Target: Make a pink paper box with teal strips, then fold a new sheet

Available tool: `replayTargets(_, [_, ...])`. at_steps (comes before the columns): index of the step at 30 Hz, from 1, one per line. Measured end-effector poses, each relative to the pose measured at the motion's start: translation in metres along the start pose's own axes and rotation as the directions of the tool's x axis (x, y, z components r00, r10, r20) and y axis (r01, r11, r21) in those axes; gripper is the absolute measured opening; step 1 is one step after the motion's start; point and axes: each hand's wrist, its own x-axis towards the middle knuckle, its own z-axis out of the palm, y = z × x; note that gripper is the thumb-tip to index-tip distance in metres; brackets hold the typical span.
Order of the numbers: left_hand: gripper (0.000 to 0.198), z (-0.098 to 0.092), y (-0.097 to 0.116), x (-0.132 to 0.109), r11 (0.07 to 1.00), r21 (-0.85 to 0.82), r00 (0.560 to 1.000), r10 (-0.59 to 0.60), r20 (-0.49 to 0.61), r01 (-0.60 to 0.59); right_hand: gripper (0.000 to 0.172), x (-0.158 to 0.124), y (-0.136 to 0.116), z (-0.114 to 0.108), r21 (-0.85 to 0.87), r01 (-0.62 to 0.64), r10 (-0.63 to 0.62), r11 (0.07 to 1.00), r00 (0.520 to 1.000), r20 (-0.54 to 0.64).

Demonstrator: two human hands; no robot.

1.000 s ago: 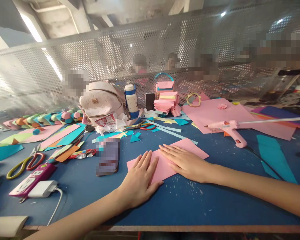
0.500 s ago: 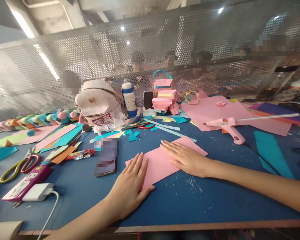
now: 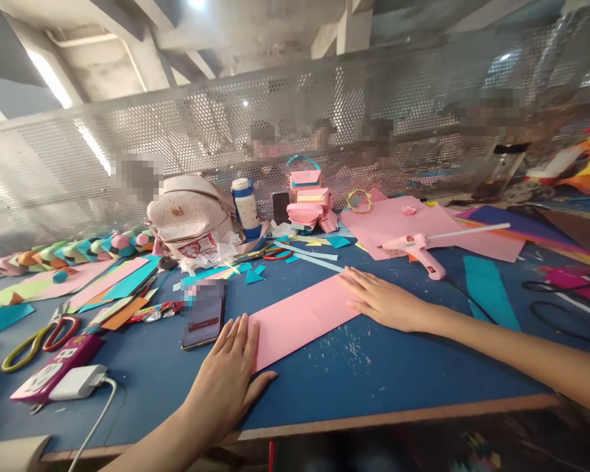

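A folded pink paper sheet point(image 3: 299, 318) lies on the blue table point(image 3: 373, 373) in front of me. My left hand point(image 3: 229, 377) rests flat on its near left end, fingers stretched out. My right hand point(image 3: 383, 301) lies flat on its far right end, fingers together and extended. Neither hand holds anything. A phone point(image 3: 204, 313) lies just left of the sheet, close to my left hand.
A pink glue gun point(image 3: 417, 249) with its black cord lies beyond my right hand, by a large pink sheet point(image 3: 398, 223). Scissors point(image 3: 34, 334), a power strip with charger point(image 3: 54, 380) and coloured paper scraps crowd the left. A backpack point(image 3: 191, 213), bottle point(image 3: 246, 206) and mesh fence stand behind.
My hands have slid apart along the pink sheet, left hand toward its near end, right hand toward its far end. The view has shifted, showing more of the table's right side.
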Motion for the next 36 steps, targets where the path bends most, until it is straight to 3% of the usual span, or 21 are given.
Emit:
replayTargets(10, [0.087,-0.008,-0.005,-0.019,0.993,0.032,0.994,0.109,0.010,-0.110,0.075,-0.001,0.002,0.001,-0.002,-0.029,0.029,1.000,0.999,0.032])
replayTargets(13, [0.092,-0.018,-0.013,-0.022,0.990,-0.021,0.990,0.139,0.025,-0.139,0.076,-0.002,0.002,0.002,0.031,-0.041,0.040,0.999,0.999,0.030])
replayTargets(16, [0.068,-0.040,-0.027,-0.001,0.983,-0.114,0.983,0.156,0.098,-0.145,0.077,0.000,0.006,-0.003,0.049,-0.035,0.033,0.998,0.998,0.048])
replayTargets(18, [0.047,-0.053,-0.035,0.028,0.974,-0.216,0.978,0.101,0.183,-0.061,0.077,0.004,0.008,-0.012,0.053,-0.024,0.020,0.998,0.996,0.087])
replayTargets(20, [0.038,-0.055,-0.039,0.064,0.934,-0.356,0.975,0.039,0.219,0.042,0.075,0.009,0.007,-0.024,0.042,-0.024,0.019,0.999,0.994,0.109])
replayTargets(22, [0.030,-0.044,-0.036,0.100,0.853,-0.505,0.960,0.020,0.280,0.130,0.070,0.016,-0.002,-0.038,0.012,-0.042,0.041,0.999,0.997,0.066])
replayTargets(24, [0.030,-0.024,-0.029,0.132,0.830,-0.540,0.952,0.036,0.303,0.140,0.066,0.021,-0.016,-0.049,-0.013,-0.047,0.047,0.999,0.999,-0.004])
replayTargets(28, [0.038,0.014,-0.018,0.175,0.778,-0.611,0.924,0.116,0.365,0.144,0.059,0.032,-0.044,-0.060,0.021,0.014,-0.014,1.000,0.999,-0.030])
replayTargets(32, [0.023,0.023,-0.018,0.186,0.708,-0.694,0.882,0.238,0.406,0.128,0.052,0.044,-0.053,-0.066,0.164,0.053,-0.026,0.985,0.986,-0.166])
replayTargets(36, [0.023,0.022,-0.020,0.170,0.664,-0.728,0.898,0.202,0.391,0.168,0.044,0.055,-0.054,-0.070,0.262,0.082,-0.009,0.961,0.963,-0.269])
